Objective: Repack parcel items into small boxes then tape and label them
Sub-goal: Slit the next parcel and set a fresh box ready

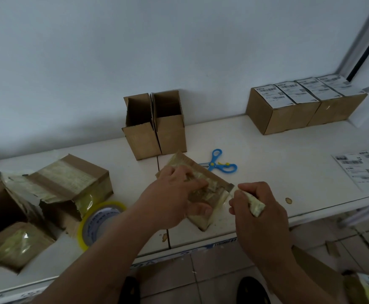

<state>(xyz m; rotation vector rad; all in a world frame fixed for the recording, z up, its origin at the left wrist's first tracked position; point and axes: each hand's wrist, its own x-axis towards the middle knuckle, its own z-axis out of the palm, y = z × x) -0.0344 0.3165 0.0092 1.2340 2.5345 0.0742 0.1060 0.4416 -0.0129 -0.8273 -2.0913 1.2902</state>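
A small cardboard parcel [203, 172] wrapped in yellowish tape lies near the table's front edge. My left hand [174, 196] presses down on it, fingers spread over its top and thumb at its near side. My right hand [258, 207] is closed around a crumpled strip of peeled tape [256, 206] that still runs to the parcel's right corner. Two open empty small boxes [155, 126] stand upright side by side against the wall behind the parcel.
Blue scissors [219, 164] lie just behind the parcel. A yellow tape roll [98, 222] sits to the left, beside opened taped parcels [69, 185]. Several labelled sealed boxes [304, 106] line the back right. Loose label sheets [363, 170] lie at the right edge.
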